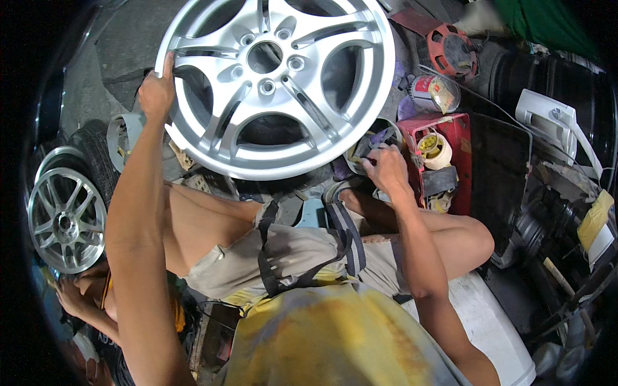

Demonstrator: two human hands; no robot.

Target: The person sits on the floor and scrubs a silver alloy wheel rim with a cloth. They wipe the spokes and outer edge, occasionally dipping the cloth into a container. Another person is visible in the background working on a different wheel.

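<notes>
While the left hand (156, 93) grips the outer lip of a silver alloy wheel (267, 101), its thumb laid over the front edge and the other fingers mostly hidden behind, the right hand (389, 170) is near the wheel's lower right edge, fingers curled down at a round open container (351, 161); whether they pinch anything cannot be told. The wheel fills the upper middle of the frame, face up toward the camera, with paired spokes around an open centre bore. It looks bare of a tyre, so it is probably stiff and fairly heavy, awkward to steady one-handed. Its smooth, satin face would likely be slippery if dusty or wet, and easily scratched rather than broken. The rolled lip seems the surest hold, ideally at opposite sides; the spoke openings would also let fingers hook through. Farther out, a red bin (462, 193) and a metal can (421, 100) stand right of centre, while a multi-spoke alloy wheel (66, 222) leans at the left edge, above a co-worker's hand (74, 299).
</notes>
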